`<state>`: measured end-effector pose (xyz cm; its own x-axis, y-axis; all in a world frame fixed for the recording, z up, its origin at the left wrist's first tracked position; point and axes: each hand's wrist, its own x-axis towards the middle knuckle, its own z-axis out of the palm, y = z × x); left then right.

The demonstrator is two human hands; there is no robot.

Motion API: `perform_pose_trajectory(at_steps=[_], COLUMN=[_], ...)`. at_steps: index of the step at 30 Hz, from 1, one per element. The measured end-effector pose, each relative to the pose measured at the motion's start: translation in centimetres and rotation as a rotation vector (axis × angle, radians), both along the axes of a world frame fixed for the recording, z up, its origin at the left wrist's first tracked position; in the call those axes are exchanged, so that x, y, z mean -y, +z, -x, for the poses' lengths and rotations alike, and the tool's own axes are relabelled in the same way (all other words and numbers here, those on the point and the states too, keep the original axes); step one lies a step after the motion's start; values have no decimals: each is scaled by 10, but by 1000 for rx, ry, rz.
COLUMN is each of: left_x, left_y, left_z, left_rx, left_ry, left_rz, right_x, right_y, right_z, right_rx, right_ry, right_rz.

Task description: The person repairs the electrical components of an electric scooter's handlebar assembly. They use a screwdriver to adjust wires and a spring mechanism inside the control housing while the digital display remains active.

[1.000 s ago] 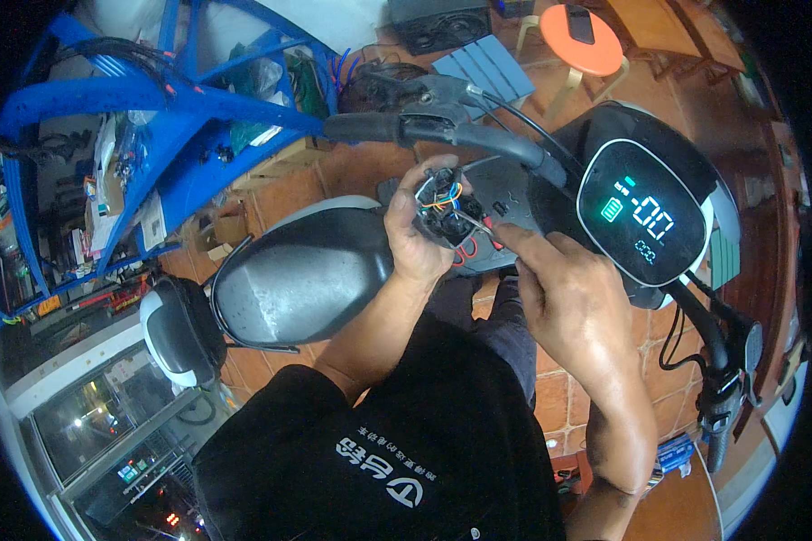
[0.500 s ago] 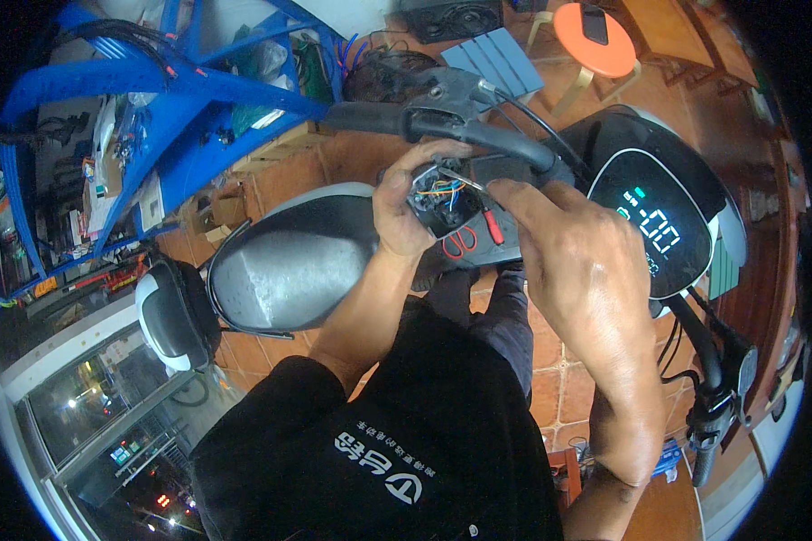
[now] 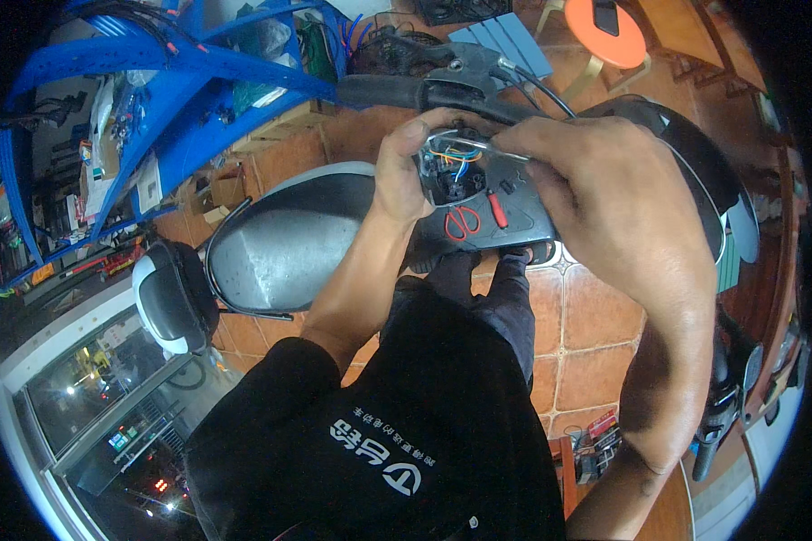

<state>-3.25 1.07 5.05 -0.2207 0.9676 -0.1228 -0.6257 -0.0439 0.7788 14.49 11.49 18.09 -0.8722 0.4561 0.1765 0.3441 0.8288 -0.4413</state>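
Note:
My left hand (image 3: 395,180) is closed around an opened black switch housing (image 3: 442,191) beside the scooter's handlebar (image 3: 383,92). Thin orange, yellow and blue wires (image 3: 463,162) show inside it. Pinched in my right hand (image 3: 618,180) are slim metal tweezers (image 3: 505,151), their tips at the housing's upper edge, over the wires. What exactly the tips touch is too small to tell. Below the housing, red-handled scissors (image 3: 462,224) and a red-handled screwdriver (image 3: 497,209) lie on the scooter's dark footboard (image 3: 521,233).
The scooter's grey-black seat (image 3: 289,248) extends to the left, with a rear box (image 3: 176,298) behind it. Blue metal shelving (image 3: 216,83) crowded with parts stands at the far left. An orange stool (image 3: 586,45) bearing a phone (image 3: 606,16) is at the far right.
My right hand has shifted right and turned, with the tweezers now lying flatter across the housing; it covers most of the scooter's display. The housing has tilted, showing more of its inside.

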Motion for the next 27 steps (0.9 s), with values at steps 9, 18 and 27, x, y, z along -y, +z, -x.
perform_pose_trajectory(at_steps=[9, 18, 27], left_x=[-4, -3, -3], left_y=[0, -3, -9], left_z=[8, 5, 4], left_rx=[40, 137, 378], left_ry=[-125, -66, -113], left_rz=[-25, -37, -74], right_x=[-4, 49, 124], right_y=[4, -69, -191], right_z=[2, -31, 24], right_rx=[106, -230, -708], right_ry=[15, -183, -588], right_rz=[6, 902, 1132])
